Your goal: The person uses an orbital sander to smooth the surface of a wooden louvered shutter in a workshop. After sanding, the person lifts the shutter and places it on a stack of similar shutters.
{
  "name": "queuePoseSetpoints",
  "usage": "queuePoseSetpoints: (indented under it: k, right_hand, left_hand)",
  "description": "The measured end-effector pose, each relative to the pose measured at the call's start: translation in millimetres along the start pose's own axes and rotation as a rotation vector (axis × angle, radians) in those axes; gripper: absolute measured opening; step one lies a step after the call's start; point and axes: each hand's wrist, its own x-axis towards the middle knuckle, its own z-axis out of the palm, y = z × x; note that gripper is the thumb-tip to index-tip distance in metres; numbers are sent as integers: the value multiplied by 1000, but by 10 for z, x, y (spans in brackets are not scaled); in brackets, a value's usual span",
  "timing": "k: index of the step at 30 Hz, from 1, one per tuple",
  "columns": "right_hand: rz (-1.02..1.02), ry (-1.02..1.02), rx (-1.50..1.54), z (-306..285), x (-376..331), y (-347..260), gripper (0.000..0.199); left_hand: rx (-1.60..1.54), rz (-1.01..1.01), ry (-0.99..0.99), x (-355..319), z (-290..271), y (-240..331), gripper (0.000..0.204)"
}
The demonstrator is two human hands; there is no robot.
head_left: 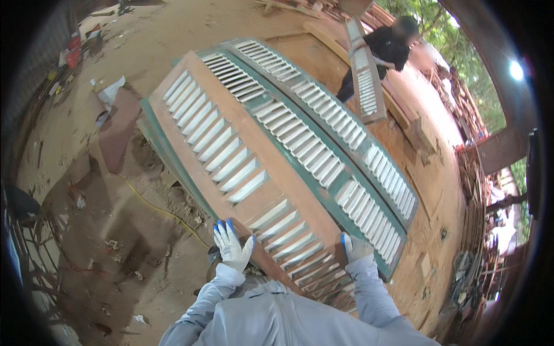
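A bare brown wooden louvred shutter [248,135] with pale slats lies tilted in front of me, its near end by my body. My left hand [232,247], in a white glove with blue fingertips, rests at its left edge. The fingers of that hand are stretched out and slightly apart, the thumb toward the shutter's face. At the opposite edge my right hand [359,249], gloved alike, grips the frame; one blue fingertip shows on top and the other fingers are hidden. Beneath and to the right lie green louvred shutters [330,205].
Another person [392,49] in dark clothes stands at the far right beside another louvred shutter [368,92]. Timber beams [412,124] lie behind. A yellow cord [153,210] crosses the dusty ground [167,26] at left, near a brown board [118,124]. Wood is piled along the right side.
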Motion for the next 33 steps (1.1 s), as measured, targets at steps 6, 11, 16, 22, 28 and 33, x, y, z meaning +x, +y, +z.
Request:
queuePoseSetpoints:
  k: [6,11,16,22,28,33]
  right_hand:
    - [50,84,-82,0,308,-138,38]
    - [-428,613,58,-683,159,-407,25]
    - [-387,627,345,-403,-224,-189,18]
    - [689,559,1591,1837,-1841,725,17]
    - [1650,967,1552,3354,-3753,1043,31]
    - [1644,1329,2217,3161,-4065,655,38]
  left_hand:
    - [183,39,-104,59,-145,86,92]
    - [199,71,-29,160,-294,124,85]
    - [149,200,56,284,-330,110,84]
    - [204,461,-50,588,-403,18,83]
    - [172,906,-414,646,25,930,77]
    - [429,1135,-655,748,651,1514,75]
